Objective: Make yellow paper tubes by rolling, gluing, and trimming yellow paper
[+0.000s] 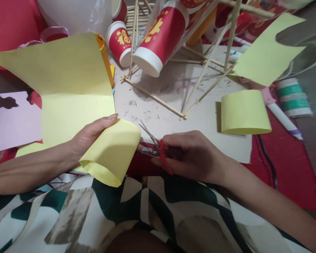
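Observation:
Low in the middle, my left hand [91,135] holds a curled piece of yellow paper [114,151], its thumb lying along the upper edge. My right hand [195,154] grips small scissors [163,154] with red handles. Their blades are parted and point up and left, close beside the paper's right end. A large yellow sheet [76,77] with a curved cut-out stands behind my left hand. To the right, a yellow paper band [246,112] rests on the white board [208,140].
A frame of wooden sticks [155,98] stands on the board, with a red paper cup [163,38] leaning in it. Another cup [119,44] lies behind. At right are a cut yellow sheet [271,49], a thread spool [293,96], a marker [284,119] and a black cable [268,161]. Purple paper [15,119] lies left.

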Demonstrator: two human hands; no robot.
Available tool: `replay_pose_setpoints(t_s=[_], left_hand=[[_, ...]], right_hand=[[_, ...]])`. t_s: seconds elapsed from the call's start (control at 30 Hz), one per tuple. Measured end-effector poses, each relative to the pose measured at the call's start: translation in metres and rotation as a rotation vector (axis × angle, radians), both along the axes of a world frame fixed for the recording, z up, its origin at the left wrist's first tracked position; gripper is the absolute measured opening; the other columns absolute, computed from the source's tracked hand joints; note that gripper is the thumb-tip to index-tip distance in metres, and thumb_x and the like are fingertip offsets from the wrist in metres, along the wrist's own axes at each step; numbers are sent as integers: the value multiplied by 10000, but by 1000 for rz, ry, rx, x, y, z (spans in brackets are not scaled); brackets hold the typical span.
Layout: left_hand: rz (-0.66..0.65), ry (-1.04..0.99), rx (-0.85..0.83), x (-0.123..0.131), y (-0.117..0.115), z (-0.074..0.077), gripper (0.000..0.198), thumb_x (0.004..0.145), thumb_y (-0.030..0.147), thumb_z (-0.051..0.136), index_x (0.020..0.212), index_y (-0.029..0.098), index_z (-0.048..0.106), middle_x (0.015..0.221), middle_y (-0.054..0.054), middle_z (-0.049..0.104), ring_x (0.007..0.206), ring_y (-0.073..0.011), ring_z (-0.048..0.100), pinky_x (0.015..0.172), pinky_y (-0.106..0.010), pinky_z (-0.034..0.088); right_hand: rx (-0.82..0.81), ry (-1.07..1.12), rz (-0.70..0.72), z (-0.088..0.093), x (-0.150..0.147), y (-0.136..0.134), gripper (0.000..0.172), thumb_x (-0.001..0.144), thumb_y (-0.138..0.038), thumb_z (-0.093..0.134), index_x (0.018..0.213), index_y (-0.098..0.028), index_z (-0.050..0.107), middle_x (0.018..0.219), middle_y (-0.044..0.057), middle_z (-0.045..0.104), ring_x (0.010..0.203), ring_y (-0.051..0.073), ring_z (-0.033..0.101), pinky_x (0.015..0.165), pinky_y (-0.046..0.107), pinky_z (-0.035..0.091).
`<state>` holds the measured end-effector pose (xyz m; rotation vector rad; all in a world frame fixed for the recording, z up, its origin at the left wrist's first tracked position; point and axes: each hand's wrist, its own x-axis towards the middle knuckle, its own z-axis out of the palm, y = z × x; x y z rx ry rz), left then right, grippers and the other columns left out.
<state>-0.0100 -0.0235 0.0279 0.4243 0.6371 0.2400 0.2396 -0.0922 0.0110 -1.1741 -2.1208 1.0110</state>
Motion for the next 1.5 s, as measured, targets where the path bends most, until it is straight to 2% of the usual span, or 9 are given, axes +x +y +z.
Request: replay_pose_setpoints(t_s=[0.2, 0.3, 0.4, 0.6, 0.77, 0.9, 1.1, 1.23, 1.5], left_hand=[[-6, -102, 12, 0, -1, -1, 405, 851, 409, 680, 1013, 38, 671, 878, -101, 798, 787, -190, 770, 741, -243, 589], [-17, -140, 31, 1, 0, -1, 378, 870, 418, 660, 939, 47, 679, 878, -101, 797, 795, -193, 770, 763, -254, 590], [-8, -146, 62, 1, -1, 0, 373, 879, 413, 644, 951, 49, 675, 902, -106, 796, 810, -206, 770, 768, -273, 593], [-44, -161, 1, -1, 1, -4, 386, 886, 421, 642, 1011, 57, 670, 926, -111, 796, 874, -188, 767, 827, -254, 580], [-63, -98, 6, -3, 2, -6, 505, 855, 455, 663, 1134, 35, 637, 1010, -140, 785, 988, -225, 747, 871, -266, 565], [-67, -134, -6, -3, 1, -6, 514, 871, 438, 648, 1179, 27, 621, 982, -138, 788, 952, -221, 756, 811, -247, 571], [-40, -223, -49, -2, 1, -6, 362, 900, 352, 628, 1113, 60, 657, 1006, -111, 790, 917, -216, 763, 819, -293, 583], [-73, -248, -79, -3, 2, -7, 400, 912, 359, 597, 1152, 43, 647, 1042, -123, 782, 958, -215, 753, 826, -282, 571], [-78, -227, -72, -2, 2, -3, 341, 904, 366, 615, 1035, 65, 708, 1038, -142, 779, 944, -199, 759, 820, -260, 584]], right_hand=[[-37, 27, 28, 0, -1, 1, 211, 852, -254, 677, 692, -175, 564, 554, -70, 434, 492, 48, 328, 450, 173, 283], [-43, 34, 27, -1, -1, 1, 191, 842, -249, 682, 698, -172, 584, 551, -71, 433, 491, 48, 318, 451, 173, 278], [-54, 23, 27, -1, -1, 1, 195, 838, -255, 682, 689, -170, 589, 550, -68, 439, 488, 50, 321, 456, 182, 279], [-30, 13, 28, -1, -1, 0, 167, 821, -240, 683, 695, -166, 603, 544, -59, 473, 479, 53, 347, 460, 187, 294], [6, 14, 19, -1, -1, 0, 164, 811, -206, 646, 664, -172, 582, 530, -55, 476, 466, 53, 357, 453, 188, 289], [10, 20, 10, -1, -1, -1, 165, 790, -181, 661, 655, -177, 567, 530, -66, 462, 474, 50, 348, 459, 185, 281], [-28, 59, 21, -3, -2, -2, 178, 780, -169, 688, 651, -174, 566, 529, -77, 440, 482, 46, 324, 451, 175, 273], [-21, 71, 20, -2, -2, -1, 173, 802, -204, 685, 665, -173, 585, 519, -73, 422, 477, 54, 324, 445, 179, 280], [-40, 86, 15, 1, -3, -1, 252, 807, -202, 666, 608, -176, 514, 512, -76, 364, 489, 57, 262, 428, 180, 270]])
